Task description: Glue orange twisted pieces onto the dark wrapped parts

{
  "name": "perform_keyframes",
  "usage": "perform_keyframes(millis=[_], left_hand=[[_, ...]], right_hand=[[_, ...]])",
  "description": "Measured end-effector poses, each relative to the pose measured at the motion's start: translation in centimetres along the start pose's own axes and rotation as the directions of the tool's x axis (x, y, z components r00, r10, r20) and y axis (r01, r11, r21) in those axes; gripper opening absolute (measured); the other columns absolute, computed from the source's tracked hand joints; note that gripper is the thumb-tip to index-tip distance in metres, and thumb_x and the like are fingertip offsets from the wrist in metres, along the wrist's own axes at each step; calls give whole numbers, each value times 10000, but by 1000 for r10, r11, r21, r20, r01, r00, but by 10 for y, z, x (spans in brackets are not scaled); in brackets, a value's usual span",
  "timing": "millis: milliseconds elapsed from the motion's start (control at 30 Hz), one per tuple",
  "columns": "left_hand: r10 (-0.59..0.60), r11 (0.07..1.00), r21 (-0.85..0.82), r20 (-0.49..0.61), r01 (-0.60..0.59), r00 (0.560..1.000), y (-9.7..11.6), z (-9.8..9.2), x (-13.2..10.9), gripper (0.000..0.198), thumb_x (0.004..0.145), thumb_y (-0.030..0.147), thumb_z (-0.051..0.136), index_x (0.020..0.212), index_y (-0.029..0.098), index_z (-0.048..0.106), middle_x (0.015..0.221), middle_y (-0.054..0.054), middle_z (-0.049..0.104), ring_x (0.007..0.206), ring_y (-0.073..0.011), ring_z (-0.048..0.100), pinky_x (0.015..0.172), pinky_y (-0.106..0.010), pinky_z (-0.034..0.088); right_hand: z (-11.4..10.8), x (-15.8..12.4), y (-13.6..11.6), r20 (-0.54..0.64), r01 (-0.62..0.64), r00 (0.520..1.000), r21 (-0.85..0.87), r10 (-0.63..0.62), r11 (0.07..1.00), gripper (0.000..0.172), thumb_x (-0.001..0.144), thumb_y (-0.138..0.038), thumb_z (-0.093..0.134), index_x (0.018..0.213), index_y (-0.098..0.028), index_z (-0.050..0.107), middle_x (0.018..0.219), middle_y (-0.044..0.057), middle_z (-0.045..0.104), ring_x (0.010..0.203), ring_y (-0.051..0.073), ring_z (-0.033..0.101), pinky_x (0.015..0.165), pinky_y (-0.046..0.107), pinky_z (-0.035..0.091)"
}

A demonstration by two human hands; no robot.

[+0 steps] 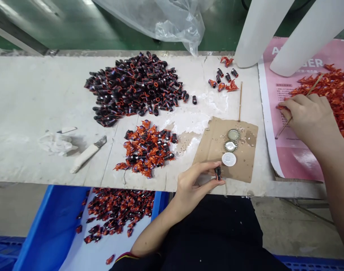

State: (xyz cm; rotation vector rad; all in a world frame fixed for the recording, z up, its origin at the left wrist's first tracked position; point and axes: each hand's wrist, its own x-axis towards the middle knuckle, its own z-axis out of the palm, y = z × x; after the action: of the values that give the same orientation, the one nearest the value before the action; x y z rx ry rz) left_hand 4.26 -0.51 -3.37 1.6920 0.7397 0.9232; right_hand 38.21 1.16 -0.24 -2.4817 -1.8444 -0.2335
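Observation:
My left hand (194, 184) pinches a small black rolled piece (217, 173) between thumb and fingers, at the table's front edge next to a brown cardboard sheet (225, 150). My right hand (310, 120) grips a thin wooden stick (285, 125) over a pink printed poster (276, 162), with a scrap of orange foil at its fingertips. Beside that hand lies a heap of crumpled orange foil (327, 98). On the white table (33, 105) are a large heap of black rolled pieces (135, 88) and a mixed black-and-orange heap (146, 150).
Two metal bottle caps (233, 134) and a white disc (228, 159) lie on the cardboard. A loose wooden stick (240, 101), a small group of pieces (222, 79), a utility knife (88, 154) and a white rag (57, 143) sit on the table. Below, a blue crate (47, 226) holds more pieces.

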Motion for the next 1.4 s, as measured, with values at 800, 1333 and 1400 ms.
perform_keyframes(millis=[800,1333,1400], left_hand=[[223,970,98,23,-224,974,15,7,-1,328,875,187,676,1195,162,608,1076,-112,745,978,-168,730,856,-224,603],[415,878,276,-33,-391,909,13,11,-5,188,917,116,601,1096,111,658,1130,-110,703,1034,-133,714,915,-189,599],[478,846,285,-33,-450,878,10,11,-6,190,912,103,607,1095,99,657,1161,-126,694,1054,-141,707,897,-181,604]], right_hand=[[-23,-151,-153,-342,290,923,920,178,264,315,746,-3,714,975,-215,668,809,-14,698,779,137,686,667,264,587],[-18,-153,-161,-370,292,926,829,76,476,170,849,-66,635,934,-211,607,855,3,596,902,124,618,793,256,560],[-20,-154,-160,-267,204,958,888,102,412,119,856,-130,650,879,-223,579,835,-4,571,873,123,614,769,243,552]])
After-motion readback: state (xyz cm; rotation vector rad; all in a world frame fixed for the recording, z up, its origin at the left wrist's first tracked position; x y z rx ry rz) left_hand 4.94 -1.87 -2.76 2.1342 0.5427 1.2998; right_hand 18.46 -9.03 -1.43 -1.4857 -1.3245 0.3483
